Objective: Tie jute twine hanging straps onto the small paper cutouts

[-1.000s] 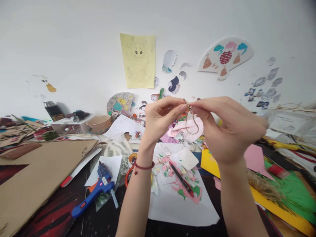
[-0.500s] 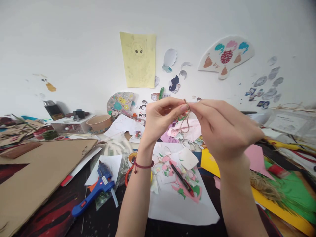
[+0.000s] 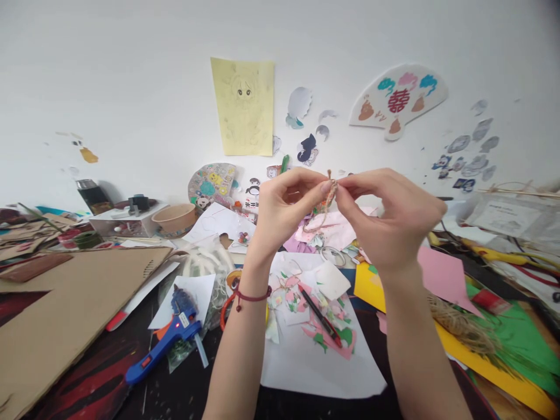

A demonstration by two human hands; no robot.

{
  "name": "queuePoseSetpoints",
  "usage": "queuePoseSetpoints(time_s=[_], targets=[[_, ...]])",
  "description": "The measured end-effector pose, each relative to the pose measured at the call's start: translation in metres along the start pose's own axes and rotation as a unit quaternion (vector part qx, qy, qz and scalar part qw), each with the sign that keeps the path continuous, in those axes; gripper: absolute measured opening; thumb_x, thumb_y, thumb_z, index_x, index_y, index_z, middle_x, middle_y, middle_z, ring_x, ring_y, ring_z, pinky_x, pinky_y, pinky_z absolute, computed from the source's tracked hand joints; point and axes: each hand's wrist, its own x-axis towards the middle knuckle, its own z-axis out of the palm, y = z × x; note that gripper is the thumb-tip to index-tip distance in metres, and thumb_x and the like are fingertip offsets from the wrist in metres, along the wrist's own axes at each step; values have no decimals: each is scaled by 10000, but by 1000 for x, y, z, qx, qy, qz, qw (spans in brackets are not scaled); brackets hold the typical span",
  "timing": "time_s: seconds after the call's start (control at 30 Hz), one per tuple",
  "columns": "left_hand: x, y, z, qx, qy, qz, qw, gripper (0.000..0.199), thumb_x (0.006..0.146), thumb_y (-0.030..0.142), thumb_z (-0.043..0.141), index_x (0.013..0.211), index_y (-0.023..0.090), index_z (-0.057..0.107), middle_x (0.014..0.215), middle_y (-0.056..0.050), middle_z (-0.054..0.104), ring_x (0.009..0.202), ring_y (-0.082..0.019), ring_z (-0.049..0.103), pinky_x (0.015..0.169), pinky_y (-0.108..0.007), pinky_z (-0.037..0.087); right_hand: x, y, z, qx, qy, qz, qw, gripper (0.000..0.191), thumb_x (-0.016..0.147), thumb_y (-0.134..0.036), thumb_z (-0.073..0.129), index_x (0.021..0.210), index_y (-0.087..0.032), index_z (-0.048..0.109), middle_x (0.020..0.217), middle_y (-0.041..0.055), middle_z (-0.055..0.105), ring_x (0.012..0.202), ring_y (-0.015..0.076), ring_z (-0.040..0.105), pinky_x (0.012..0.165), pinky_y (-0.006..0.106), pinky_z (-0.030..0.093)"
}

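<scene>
A short piece of brown twine [image 3: 324,221] is pinched between my two hands, raised above the middle of the table. My left hand [image 3: 291,204], with a dark red cord bracelet on its wrist, grips it between thumb and forefinger. From the other side, my right hand [image 3: 385,213] pinches the same twine, its fingertips almost touching those of the left. A stub of twine sticks up over the fingertips, and a loose length hangs below them. Under my hands lies a white sheet [image 3: 315,373] with pink and green paper scraps and a black-and-red pen [image 3: 320,316].
To the left are a blue glue gun [image 3: 175,332] and a large cardboard sheet [image 3: 74,309]. A paper bowl [image 3: 175,217] stands behind them. At right lie a bundle of twine [image 3: 464,329], yellow paper [image 3: 494,367] and pink paper [image 3: 446,277]. A wall [image 3: 144,76] rises behind.
My right hand has turned and shifted slightly left, its fingers now pinching the twine from the side. The twine's hanging part has swung left, and a stub now points up.
</scene>
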Motion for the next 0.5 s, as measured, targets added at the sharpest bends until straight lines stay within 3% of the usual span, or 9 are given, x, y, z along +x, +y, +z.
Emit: queuePoseSetpoints(time_s=[0.1, 0.17, 0.27, 0.43, 0.5], targets=[[0, 4, 6, 56, 30, 41, 997, 121, 872, 300, 752, 845, 189, 710, 765, -2, 709, 629, -75, 616, 563, -201, 508, -2, 6, 10, 137, 24, 123, 983, 86, 849, -184, 739, 893, -257, 740, 803, -8, 745, 691, 163, 703, 651, 325, 594], [0, 6, 8, 91, 36, 75, 992, 90, 893, 257, 722, 847, 183, 700, 760, 2, 702, 639, -71, 614, 583, -198, 507, -3, 12, 14, 199, 16, 162, 966, 43, 853, -211, 742, 886, -238, 737, 782, -10, 740, 660, 150, 702, 629, 310, 599], [-1, 8, 8, 145, 19, 122, 982, 66, 908, 229, 698, 865, 179, 696, 765, 1, 694, 642, -68, 609, 595, -196, 503, -1, 17, 11, 263, -1, 196, 945, 20, 844, -235, 752, 841, -237, 733, 738, -19, 722, 598, 130, 670, 574, 284, 576], [-1, 11, 8, 227, 9, 160, 961, 95, 925, 196, 667, 837, 165, 684, 732, 3, 673, 624, -64, 586, 606, -201, 493, 4, 18, 0, 338, -72, 345, 873, 14, 805, -223, 762, 808, -231, 751, 696, -26, 678, 589, 102, 619, 597, 260, 553], [-1, 11, 9, 234, 23, 162, 958, 97, 925, 187, 665, 831, 162, 676, 727, 5, 675, 614, -62, 581, 595, -199, 485, 5, 17, -2, 337, -71, 361, 867, 28, 793, -246, 773, 814, -229, 765, 693, -23, 676, 602, 106, 616, 607, 265, 552]])
